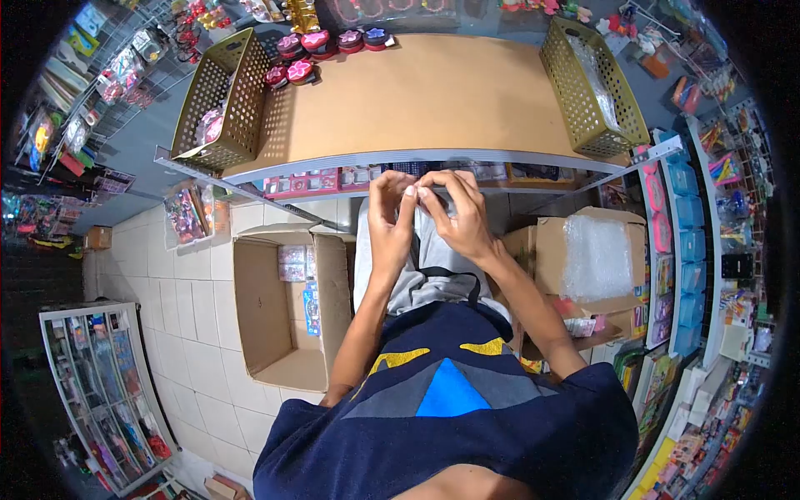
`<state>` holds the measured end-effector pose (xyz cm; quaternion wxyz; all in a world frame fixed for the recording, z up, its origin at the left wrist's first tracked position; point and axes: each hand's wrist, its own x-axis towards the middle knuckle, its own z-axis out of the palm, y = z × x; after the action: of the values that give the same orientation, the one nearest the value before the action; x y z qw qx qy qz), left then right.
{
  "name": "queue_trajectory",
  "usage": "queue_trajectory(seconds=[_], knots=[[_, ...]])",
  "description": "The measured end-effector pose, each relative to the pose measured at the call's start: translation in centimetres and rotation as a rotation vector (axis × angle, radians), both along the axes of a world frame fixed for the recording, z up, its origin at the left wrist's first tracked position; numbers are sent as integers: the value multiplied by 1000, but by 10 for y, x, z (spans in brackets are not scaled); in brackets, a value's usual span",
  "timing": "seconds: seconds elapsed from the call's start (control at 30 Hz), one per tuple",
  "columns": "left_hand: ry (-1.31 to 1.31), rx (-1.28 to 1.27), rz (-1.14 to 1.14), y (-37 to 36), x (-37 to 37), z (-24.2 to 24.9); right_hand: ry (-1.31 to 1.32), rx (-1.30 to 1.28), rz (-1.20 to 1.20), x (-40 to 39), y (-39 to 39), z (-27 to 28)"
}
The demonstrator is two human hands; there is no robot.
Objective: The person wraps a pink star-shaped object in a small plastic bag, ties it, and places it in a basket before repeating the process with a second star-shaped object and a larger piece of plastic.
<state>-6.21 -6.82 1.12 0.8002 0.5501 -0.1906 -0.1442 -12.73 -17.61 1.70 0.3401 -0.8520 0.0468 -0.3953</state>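
Note:
My left hand point(389, 208) and my right hand point(461, 218) meet just in front of the shelf's edge, above my lap. Both are closed in a pinch, thumbs and fingertips almost touching each other. Anything between the fingertips is too small to make out. Beyond them lies the brown shelf board point(417, 96). Several round red and dark items with pink or purple flower tops point(315, 42) are grouped at its back left.
Olive perforated baskets stand on the shelf's left end point(218, 100) and right end point(593, 92). On the tiled floor at left is an open cardboard box point(279, 333) with packets inside. Another carton point(550, 258) with bubble wrap point(598, 258) sits at right. A lower shelf holds pink-framed boxes point(304, 183).

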Motion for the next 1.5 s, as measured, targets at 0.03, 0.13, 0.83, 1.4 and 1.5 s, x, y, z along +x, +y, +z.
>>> queue_trajectory(seconds=[0.03, 0.13, 0.83, 1.4, 1.5], knots=[[-32, 10, -33, 1, 2, -1, -9, -30, -18, 1, 0, 1], [-123, 25, -133, 4, 11, -5, -13, -22, -45, 3, -1, 8], [-771, 270, 483, 86, 271, 132, 96, 412, -63, -23, -23, 19], [-1174, 1017, -209, 60, 452, 107, 425, 404, -301, -126, -29, -44], [-1057, 992, -302, 62, 448, 105, 437, 377, -192, -119, -26, -42]])
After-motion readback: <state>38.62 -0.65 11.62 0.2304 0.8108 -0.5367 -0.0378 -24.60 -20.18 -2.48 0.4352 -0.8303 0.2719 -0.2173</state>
